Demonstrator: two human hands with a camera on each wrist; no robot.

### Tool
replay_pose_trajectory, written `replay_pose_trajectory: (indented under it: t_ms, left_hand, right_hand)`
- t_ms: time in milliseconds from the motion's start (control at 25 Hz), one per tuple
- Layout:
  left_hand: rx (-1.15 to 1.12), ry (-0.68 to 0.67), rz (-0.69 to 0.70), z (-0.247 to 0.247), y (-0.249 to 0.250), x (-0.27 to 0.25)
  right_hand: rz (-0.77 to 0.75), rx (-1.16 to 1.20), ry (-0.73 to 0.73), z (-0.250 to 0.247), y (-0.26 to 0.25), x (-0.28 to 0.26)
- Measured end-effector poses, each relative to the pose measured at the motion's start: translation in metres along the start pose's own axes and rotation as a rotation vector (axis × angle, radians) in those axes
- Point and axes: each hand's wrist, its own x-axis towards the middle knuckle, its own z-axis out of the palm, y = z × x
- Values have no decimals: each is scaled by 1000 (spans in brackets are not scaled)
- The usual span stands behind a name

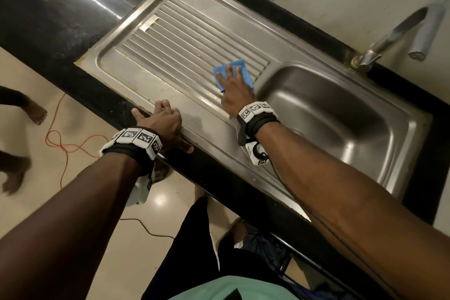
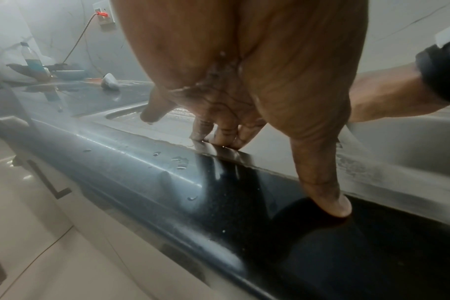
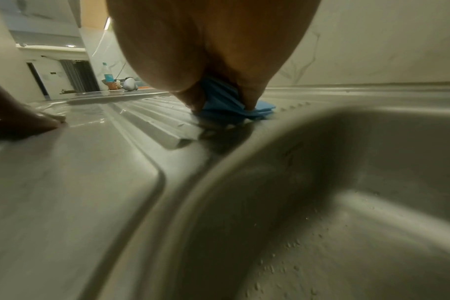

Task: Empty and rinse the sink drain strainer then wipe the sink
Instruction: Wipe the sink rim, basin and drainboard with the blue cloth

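A steel sink (image 1: 401, 126) with a ribbed drainboard (image 1: 185, 41) is set in a black counter. My right hand (image 1: 233, 83) presses a folded blue cloth (image 1: 244, 78) flat on the drainboard ribs beside the basin's left rim, fingers spread straight. In the right wrist view the blue cloth (image 3: 226, 105) lies under the palm. My left hand (image 1: 165, 119) rests on the front rim of the sink, fingers straight and thumb on the black counter edge (image 2: 329, 205). The drain shows only partly behind my right wrist; I cannot make out the strainer.
A chrome tap (image 1: 399, 36) stands behind the basin by the marble wall. An orange cable (image 1: 65, 143) lies on the tiled floor, with another person's bare feet (image 1: 36, 112) at the left. A bottle (image 2: 34, 58) and bowl stand far along the counter.
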Motion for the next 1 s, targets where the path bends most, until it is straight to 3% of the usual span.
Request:
replay_pose_trajectory:
  t_ms: [360, 680, 1000]
  left_hand:
    - [45, -21, -35, -5, 4, 4]
    - [-2, 38, 11, 5, -5, 5]
    - [34, -11, -32, 2, 2, 8]
  right_hand:
    - [-166, 29, -66, 14, -6, -23]
    - [-222, 113, 45, 37, 37, -92]
    - [-206, 58, -7, 36, -8, -57]
